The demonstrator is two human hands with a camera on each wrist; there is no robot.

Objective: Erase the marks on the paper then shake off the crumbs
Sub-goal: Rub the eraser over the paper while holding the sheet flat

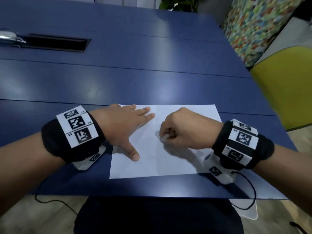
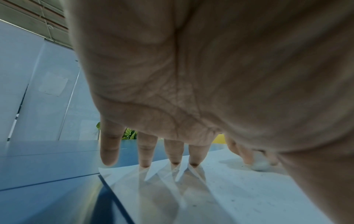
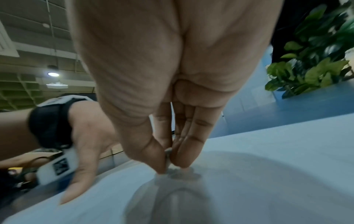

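Paper (image 1: 177, 159) on blue table (image 1: 118, 78), left hand (image 1: 121, 127) fingers spread flat, right hand (image 1: 184, 130) fingers pinching eraser (image 1: 164, 137).

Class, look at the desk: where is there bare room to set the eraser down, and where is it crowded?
Bare blue table lies beyond the paper, up to the black slot. The paper's right part is also bare. It is crowded where the left hand presses the paper and the right hand pinches the eraser.

White paper (image 1: 177, 159); blue table (image 1: 118, 78); yellow chair (image 1: 287, 92); black wristbands (image 1: 55, 141)
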